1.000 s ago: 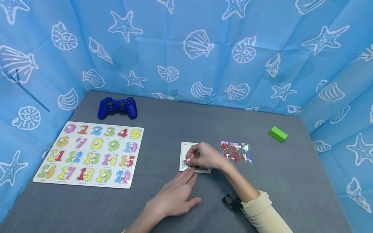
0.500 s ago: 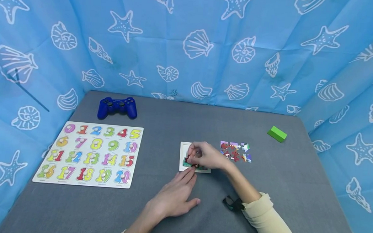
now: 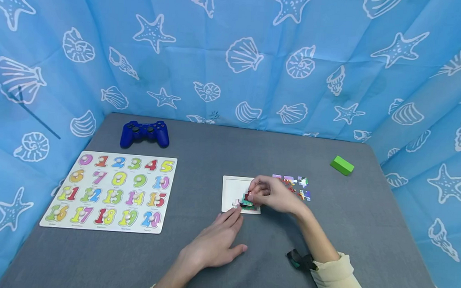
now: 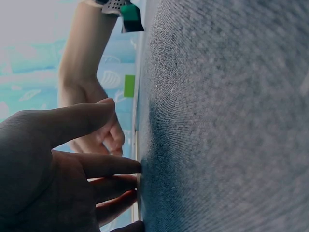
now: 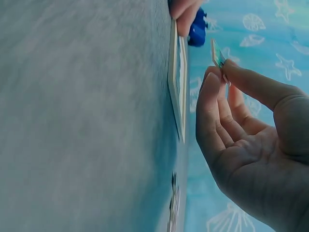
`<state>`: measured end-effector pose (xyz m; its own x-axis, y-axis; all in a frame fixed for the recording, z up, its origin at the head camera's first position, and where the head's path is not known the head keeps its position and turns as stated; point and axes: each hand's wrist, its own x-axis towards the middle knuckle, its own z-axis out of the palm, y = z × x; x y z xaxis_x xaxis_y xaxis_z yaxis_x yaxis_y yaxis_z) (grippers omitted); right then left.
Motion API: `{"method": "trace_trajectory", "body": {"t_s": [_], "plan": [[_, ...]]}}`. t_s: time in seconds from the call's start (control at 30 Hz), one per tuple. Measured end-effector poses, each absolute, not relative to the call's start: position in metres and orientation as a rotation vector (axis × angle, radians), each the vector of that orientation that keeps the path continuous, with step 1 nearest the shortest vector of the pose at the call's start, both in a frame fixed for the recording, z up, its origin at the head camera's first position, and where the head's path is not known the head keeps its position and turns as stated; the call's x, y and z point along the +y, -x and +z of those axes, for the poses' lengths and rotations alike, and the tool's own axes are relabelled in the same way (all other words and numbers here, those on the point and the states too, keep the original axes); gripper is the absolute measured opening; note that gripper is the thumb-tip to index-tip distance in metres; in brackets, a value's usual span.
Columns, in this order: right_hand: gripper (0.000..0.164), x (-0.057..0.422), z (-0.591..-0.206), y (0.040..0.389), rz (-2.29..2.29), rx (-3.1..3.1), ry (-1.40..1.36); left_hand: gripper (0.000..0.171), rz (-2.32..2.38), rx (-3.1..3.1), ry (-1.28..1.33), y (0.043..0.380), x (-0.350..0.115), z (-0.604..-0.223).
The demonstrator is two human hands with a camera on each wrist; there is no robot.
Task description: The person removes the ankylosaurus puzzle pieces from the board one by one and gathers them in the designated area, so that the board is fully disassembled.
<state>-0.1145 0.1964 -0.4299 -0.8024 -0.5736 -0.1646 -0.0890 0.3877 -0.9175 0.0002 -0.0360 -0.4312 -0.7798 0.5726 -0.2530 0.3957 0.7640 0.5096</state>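
My right hand (image 3: 278, 194) pinches a puzzle piece (image 3: 247, 199) between thumb and fingertips over the right part of a small white puzzle tray (image 3: 231, 188). In the right wrist view, the piece (image 5: 217, 54) is tilted and held clear of the tray (image 5: 174, 77). My left hand (image 3: 213, 242) lies with fingers extended, its fingertips at the tray's near edge. A few pieces (image 3: 236, 203) show along the tray's near side, partly hidden by the held piece and the fingers. Several loose puzzle pieces (image 3: 302, 181) lie to the tray's right, some behind my right hand.
A number peg board (image 3: 108, 191) with colored numerals lies at left. Behind it sits a blue game controller (image 3: 145, 133). A green block (image 3: 342, 165) rests at the back right. Blue curtains (image 3: 203, 67) with shell prints border the grey table (image 3: 198, 159).
My right hand has moved right and away from the tray's left part, with the puzzle piece between its fingers. The left hand stays in place.
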Motion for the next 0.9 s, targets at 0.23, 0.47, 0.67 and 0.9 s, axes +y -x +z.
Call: {"method": "trace_trajectory", "body": {"t_s": [0.23, 0.47, 0.67, 0.9], "plan": [[0.017, 0.221, -0.429, 0.110, -1.417, 2.236, 0.498, 0.075, 0.669, 2.540, -0.708, 0.000, -0.037, -0.431], [0.018, 0.247, -0.431, 0.104, -1.419, 2.312, 0.469, 0.074, 0.658, 2.539, -0.692, 0.001, -0.034, -0.433], [0.019, 0.263, -0.434, 0.100, -1.399, 2.356, 0.463, 0.074, 0.655, 2.531, -0.674, 0.001, -0.034, -0.435], [0.019, 0.271, -0.430, 0.099, -1.317, 2.386, 0.422, 0.074, 0.663, 2.534, -0.678, 0.000, -0.035, -0.435]]}}
